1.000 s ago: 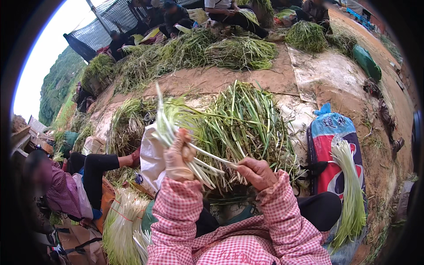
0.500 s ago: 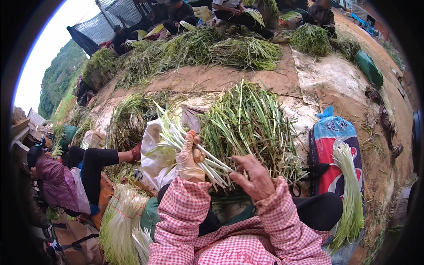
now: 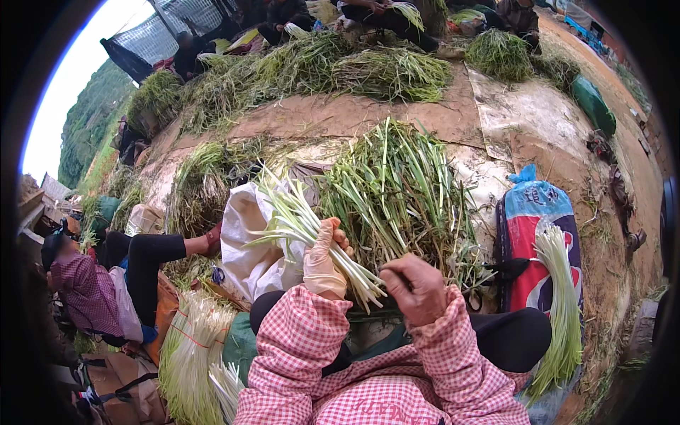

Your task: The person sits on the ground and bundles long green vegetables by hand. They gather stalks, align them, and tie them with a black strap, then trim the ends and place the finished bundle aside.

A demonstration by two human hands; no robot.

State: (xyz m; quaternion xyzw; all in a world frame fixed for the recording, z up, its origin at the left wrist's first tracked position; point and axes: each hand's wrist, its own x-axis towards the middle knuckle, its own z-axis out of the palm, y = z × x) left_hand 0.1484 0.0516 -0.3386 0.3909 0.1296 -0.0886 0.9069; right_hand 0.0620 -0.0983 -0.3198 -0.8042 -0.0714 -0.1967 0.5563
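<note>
My left hand (image 3: pixel 326 256), with a pale glove-like covering over the thumb side and wrist, is closed round a bunch of white and pale green chive-like stalks (image 3: pixel 294 216). The leafy tops fan out up and to the left; the white root ends (image 3: pixel 366 283) point down toward my right hand (image 3: pixel 416 289). That hand is bare and curled beside the root ends, finger and thumb drawn together; whether a small scrap is between them is hidden. Just beyond both hands lies a large heap of untrimmed green stalks (image 3: pixel 393 191) with brown, withered bits.
A white sack (image 3: pixel 248 244) lies left of my hands. Pale bundled stalks (image 3: pixel 191 354) tied with red bands stand lower left; another pale bunch (image 3: pixel 559 312) rests on a colourful bag (image 3: pixel 520 234) at right. One person (image 3: pixel 85 290) sits at left; others sit behind far heaps (image 3: pixel 389 74).
My left hand has shifted slightly right and down with the stalks, which now sit more tightly together. My right hand's fingers, spread before, have curled in.
</note>
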